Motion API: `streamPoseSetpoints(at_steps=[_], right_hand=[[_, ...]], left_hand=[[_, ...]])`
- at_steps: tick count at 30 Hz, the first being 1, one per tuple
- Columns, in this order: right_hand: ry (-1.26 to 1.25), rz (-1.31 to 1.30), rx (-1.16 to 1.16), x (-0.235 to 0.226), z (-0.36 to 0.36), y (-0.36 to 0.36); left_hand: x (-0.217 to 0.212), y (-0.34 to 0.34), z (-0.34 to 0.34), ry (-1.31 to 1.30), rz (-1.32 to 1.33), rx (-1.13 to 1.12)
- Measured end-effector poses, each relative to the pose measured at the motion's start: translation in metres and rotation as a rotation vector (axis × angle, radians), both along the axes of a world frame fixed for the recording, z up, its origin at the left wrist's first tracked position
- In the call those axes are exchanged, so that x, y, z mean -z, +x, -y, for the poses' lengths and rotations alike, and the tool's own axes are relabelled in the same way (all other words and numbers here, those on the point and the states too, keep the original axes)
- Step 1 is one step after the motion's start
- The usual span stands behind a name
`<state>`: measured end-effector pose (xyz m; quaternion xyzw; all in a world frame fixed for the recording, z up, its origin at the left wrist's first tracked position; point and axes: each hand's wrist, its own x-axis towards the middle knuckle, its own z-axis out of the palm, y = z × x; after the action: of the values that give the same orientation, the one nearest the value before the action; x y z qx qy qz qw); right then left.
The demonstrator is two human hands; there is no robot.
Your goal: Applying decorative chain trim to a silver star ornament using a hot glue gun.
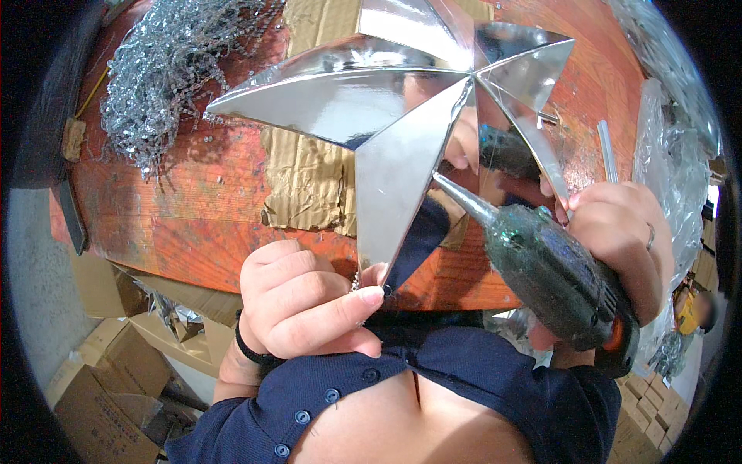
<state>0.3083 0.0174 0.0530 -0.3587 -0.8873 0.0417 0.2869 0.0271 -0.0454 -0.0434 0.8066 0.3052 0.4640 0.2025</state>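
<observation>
A mirror-silver star (390,174) with folded ridges stands over the wooden table, one long point aimed down at me. My left hand (305,301) pinches that lower tip between thumb and fingers, and a short bit of silver beading shows beside the fingertips. In my right hand (630,236) is a dark glue gun (553,274), its metal nozzle pointing up and left. The nozzle's end is at the edge of the lower point; whether it touches I cannot tell. Reflections of hand and gun appear in the shiny faces.
Silver tinsel-like strands (170,77) lie heaped at the far left of the red-brown table (201,240). Under the star is a torn cardboard piece (305,182). Clear sticks (607,151) and crumpled clear plastic (672,155) are at the right. Cardboard boxes (108,387) stand below left.
</observation>
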Motion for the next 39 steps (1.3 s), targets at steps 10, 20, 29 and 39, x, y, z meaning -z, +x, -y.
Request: streamPoseSetpoints(at_steps=[10, 20, 29, 39], right_hand=[[0.013, 0.025, -0.053, 0.005, 0.002, 0.007], [-0.132, 0.206, -0.262, -0.021, -0.004, 0.018], [-0.037, 0.104, -0.394, -0.006, 0.008, 0.001], [-0.147, -0.016, -0.300, 0.011, 0.040, -0.003]], left_hand=[[0.001, 0.002, 0.001, 0.000, 0.038, -0.041], [-0.001, 0.003, 0.001, -0.017, 0.039, -0.053], [-0.001, -0.003, 0.013, 0.015, 0.096, -0.146], [0.004, -0.002, 0.026, -0.164, 0.226, -0.220]])
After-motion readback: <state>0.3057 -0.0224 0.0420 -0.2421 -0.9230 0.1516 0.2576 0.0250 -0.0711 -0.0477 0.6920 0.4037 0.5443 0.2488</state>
